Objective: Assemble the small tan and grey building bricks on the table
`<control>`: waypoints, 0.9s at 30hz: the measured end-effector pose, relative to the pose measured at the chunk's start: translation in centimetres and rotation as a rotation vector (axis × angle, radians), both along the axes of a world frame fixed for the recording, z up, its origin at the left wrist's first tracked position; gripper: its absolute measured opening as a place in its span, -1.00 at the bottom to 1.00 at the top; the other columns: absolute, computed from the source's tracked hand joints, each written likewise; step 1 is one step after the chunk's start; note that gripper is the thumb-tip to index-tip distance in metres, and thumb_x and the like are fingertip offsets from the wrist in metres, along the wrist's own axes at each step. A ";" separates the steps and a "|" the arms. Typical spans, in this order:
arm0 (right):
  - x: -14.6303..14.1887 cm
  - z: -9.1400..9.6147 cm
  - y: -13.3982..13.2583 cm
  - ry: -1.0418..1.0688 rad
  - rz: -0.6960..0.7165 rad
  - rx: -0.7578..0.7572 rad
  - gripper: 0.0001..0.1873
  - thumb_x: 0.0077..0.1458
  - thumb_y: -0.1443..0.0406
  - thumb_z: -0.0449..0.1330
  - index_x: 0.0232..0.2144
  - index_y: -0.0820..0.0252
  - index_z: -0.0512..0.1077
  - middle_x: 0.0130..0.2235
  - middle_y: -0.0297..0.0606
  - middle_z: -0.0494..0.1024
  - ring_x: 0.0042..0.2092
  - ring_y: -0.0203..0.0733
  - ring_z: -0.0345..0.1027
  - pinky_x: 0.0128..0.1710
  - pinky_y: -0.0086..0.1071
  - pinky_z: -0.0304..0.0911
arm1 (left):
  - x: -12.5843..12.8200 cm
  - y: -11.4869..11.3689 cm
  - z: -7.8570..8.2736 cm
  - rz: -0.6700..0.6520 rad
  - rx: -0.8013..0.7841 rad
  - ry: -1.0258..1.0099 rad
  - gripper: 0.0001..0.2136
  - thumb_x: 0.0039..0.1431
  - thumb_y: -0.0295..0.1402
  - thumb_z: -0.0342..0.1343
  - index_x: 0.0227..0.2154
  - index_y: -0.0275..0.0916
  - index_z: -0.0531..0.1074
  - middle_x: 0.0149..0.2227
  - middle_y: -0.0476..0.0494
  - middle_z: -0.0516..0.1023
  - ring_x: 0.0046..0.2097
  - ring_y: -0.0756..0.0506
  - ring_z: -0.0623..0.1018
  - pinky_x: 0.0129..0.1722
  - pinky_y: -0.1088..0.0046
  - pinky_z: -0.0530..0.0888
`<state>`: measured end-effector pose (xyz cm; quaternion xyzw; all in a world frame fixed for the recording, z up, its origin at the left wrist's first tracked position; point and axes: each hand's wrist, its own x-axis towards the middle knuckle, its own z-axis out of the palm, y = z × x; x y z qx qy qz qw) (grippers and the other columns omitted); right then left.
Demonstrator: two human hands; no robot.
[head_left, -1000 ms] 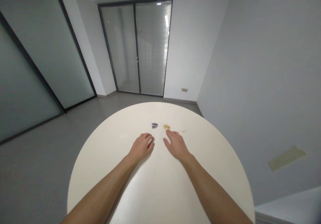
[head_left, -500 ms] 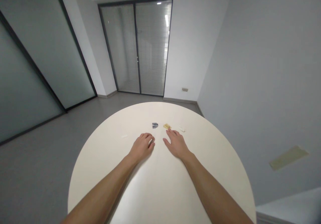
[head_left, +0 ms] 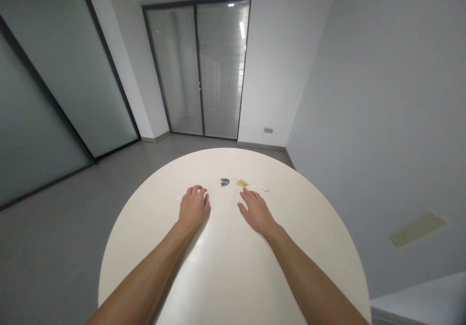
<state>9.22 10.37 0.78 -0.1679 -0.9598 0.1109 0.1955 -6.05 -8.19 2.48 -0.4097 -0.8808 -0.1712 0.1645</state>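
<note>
My left hand (head_left: 194,206) rests low over the round white table with its fingers loosely curled and apart; I see nothing in it. A small white strip (head_left: 178,199) lies beside it, mostly hidden behind the hand. My right hand (head_left: 257,212) is spread palm down, holding nothing. Its fingertips are just short of a small pile of yellow pieces (head_left: 242,183). Left of that pile is a little group of dark blue-grey pieces (head_left: 224,182). To the right lie thin white pieces (head_left: 264,187). All are too small to name exactly.
The round white table (head_left: 225,276) carries both forearms. Behind it are a dark-framed glass door (head_left: 218,73) and a wall socket (head_left: 268,130). Frosted glass panels (head_left: 73,63) stand on the left, and a grey wall (head_left: 393,97) runs along the right.
My left hand has moved left, away from the dark pieces, and now covers most of the white strip. The right hand has barely shifted.
</note>
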 end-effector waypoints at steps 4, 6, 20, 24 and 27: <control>0.1 0.1 -0.2 -0.006 0.000 0.001 -0.57 0.30 0.20 0.02 0.14 0.24 0.35 0.25 -0.07 0.31 0.25 0.00 0.12 0.24 -0.11 0.06 | -1.8 -1.7 0.6 0.289 -0.135 0.015 -0.71 0.16 -0.40 0.00 -0.07 -0.34 0.40 -0.08 -0.41 0.43 -0.03 -0.33 0.42 -0.18 0.20 0.44; 0.1 0.1 -0.2 -0.002 0.000 0.005 -0.58 0.30 0.21 0.03 0.13 0.25 0.36 0.24 -0.07 0.32 0.25 -0.01 0.13 0.24 -0.11 0.06 | -2.4 -2.3 0.9 0.359 -0.193 -0.016 -0.71 0.16 -0.40 -0.02 -0.07 -0.37 0.38 -0.09 -0.44 0.43 -0.05 -0.34 0.44 -0.22 0.22 0.44; -0.1 -0.5 0.2 0.031 0.027 0.043 -0.60 0.29 0.21 0.03 0.10 0.25 0.38 0.20 -0.04 0.37 0.22 0.00 0.17 0.24 -0.09 0.07 | -1.3 -0.7 0.6 -0.111 -0.126 -0.150 -0.74 0.26 -0.47 -0.07 -0.25 -0.18 0.54 -0.18 -0.16 0.56 -0.11 -0.16 0.50 -0.16 0.38 0.40; -0.1 -0.5 0.3 0.076 0.071 0.042 -0.65 0.27 0.26 0.07 0.05 0.22 0.42 0.15 -0.06 0.42 0.18 -0.02 0.24 0.22 -0.09 0.11 | 0.8 0.6 0.1 -0.344 -0.064 -0.142 -0.76 0.25 -0.46 -0.02 -0.27 -0.11 0.56 -0.17 -0.09 0.57 -0.09 -0.11 0.49 -0.17 0.44 0.41; -0.2 -0.3 0.1 0.127 0.149 0.003 -0.72 0.25 0.30 0.11 -0.02 0.18 0.47 0.08 -0.11 0.49 0.14 -0.05 0.29 0.18 -0.11 0.16 | 1.8 1.2 -0.3 -0.457 -0.034 -0.131 -0.77 0.27 -0.46 0.01 -0.21 -0.07 0.56 -0.15 -0.06 0.57 -0.08 -0.09 0.49 -0.12 0.44 0.41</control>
